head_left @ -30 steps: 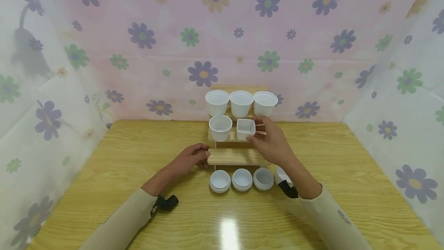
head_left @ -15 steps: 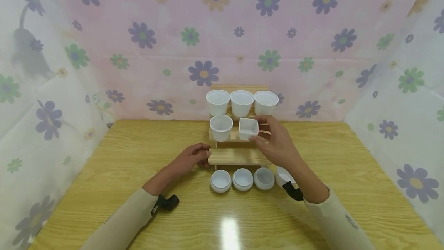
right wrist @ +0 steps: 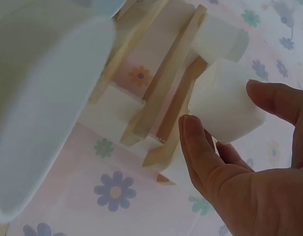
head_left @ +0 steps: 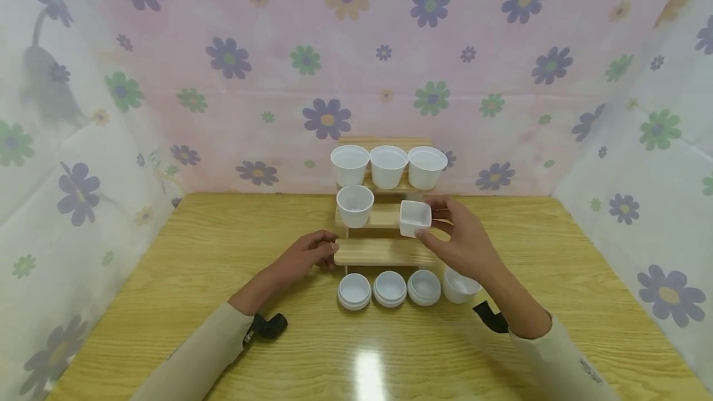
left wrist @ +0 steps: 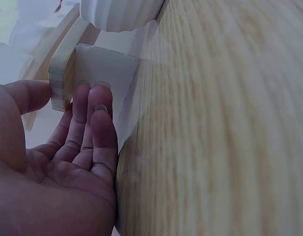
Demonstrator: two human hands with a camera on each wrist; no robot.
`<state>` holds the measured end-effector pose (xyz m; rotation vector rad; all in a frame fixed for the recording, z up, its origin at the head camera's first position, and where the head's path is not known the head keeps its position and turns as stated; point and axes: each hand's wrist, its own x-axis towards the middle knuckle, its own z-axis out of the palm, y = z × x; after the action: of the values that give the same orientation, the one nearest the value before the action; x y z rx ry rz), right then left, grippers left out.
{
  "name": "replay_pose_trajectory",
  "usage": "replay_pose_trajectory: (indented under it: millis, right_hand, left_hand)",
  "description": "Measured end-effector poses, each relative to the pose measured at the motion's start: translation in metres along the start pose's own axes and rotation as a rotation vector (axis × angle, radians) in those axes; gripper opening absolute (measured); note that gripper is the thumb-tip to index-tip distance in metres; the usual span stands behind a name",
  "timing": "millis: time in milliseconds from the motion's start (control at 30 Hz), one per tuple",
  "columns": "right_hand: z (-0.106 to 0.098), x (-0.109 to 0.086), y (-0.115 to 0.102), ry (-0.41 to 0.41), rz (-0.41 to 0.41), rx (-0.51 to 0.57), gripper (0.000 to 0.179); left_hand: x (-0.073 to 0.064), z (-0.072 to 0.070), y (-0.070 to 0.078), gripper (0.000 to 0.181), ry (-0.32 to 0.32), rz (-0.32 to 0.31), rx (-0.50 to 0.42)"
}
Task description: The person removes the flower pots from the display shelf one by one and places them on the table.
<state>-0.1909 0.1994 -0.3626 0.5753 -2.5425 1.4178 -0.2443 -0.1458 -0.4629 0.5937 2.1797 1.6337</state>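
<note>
My right hand (head_left: 465, 243) grips a small square white cup (head_left: 414, 218) between thumb and fingers. It overlaps the right part of the middle wooden step in the head view. The right wrist view shows the cup's (right wrist: 225, 101) outer side, thumb on one face and fingers on the other. My left hand (head_left: 303, 258) pinches the left end of the lowest step (head_left: 384, 252) of a tiered wooden stand. In the left wrist view the thumb touches the board's end (left wrist: 63, 78), with the fingers curled under it. A round white cup (head_left: 354, 206) stands on the middle step's left.
Three round white cups (head_left: 388, 167) line the upper step. Before the stand, on the wood-grain table (head_left: 250, 364), sit three low round white pots (head_left: 390, 289) and a taller white cup (head_left: 459, 284) at their right. A flower-patterned cloth (head_left: 239, 122) hangs behind and at both sides.
My right hand has moved the square cup to the right and nearer, away from the round cup on the middle step. The left hand stays at the lowest step's end.
</note>
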Motion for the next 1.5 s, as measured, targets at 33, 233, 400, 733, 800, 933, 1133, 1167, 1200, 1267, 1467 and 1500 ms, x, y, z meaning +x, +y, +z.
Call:
replay_pose_trajectory:
  millis: [33,233,400,733,800,933,1133,1167,1200,1267,1467,1500]
  right_hand:
    - [-0.002,-0.001,0.001,0.001,-0.002,-0.004,0.054]
    - [-0.008,-0.006,0.006,0.003,-0.025,-0.010,0.053]
    - [-0.012,-0.005,0.008,0.001,-0.053,-0.021,0.054]
    - [-0.021,-0.008,0.021,-0.053,-0.102,-0.034,0.055]
    - [-0.024,-0.010,0.024,-0.063,-0.105,-0.040,0.054]
    - [-0.030,-0.017,0.029,-0.073,-0.098,-0.057,0.054]
    - [-0.038,-0.027,0.034,-0.095,-0.080,-0.068,0.054]
    - [-0.039,-0.028,0.035,-0.098,-0.079,-0.071,0.054]
    - [-0.041,-0.029,0.036,-0.100,-0.078,-0.072,0.054]
    - [-0.044,-0.032,0.038,-0.106,-0.080,-0.082,0.054]
    - [-0.055,-0.033,0.040,-0.140,-0.118,-0.118,0.057]
    - [-0.056,-0.033,0.040,-0.150,-0.123,-0.125,0.057]
  left_hand:
    - [0.000,0.000,0.000,0.041,0.000,0.000,0.001]
    - [-0.003,-0.002,0.001,0.042,0.007,-0.011,0.005]
    - [-0.004,-0.003,0.001,0.044,0.007,-0.007,0.007]
    - [-0.001,-0.001,0.004,0.043,0.005,-0.003,0.005]
    - [-0.001,-0.002,0.005,0.042,0.008,0.005,0.007]
    - [-0.001,-0.002,0.005,0.040,0.008,0.006,0.007]
    - [-0.001,-0.002,0.000,0.042,0.002,-0.011,0.010]
    - [-0.001,-0.002,-0.001,0.043,0.001,-0.012,0.009]
    - [-0.001,-0.001,-0.001,0.043,-0.001,-0.012,0.008]
    - [-0.001,-0.001,-0.002,0.043,-0.002,-0.011,0.010]
    - [-0.001,0.000,-0.002,0.041,0.000,-0.005,0.007]
    - [-0.001,0.000,-0.002,0.041,0.000,-0.003,0.004]
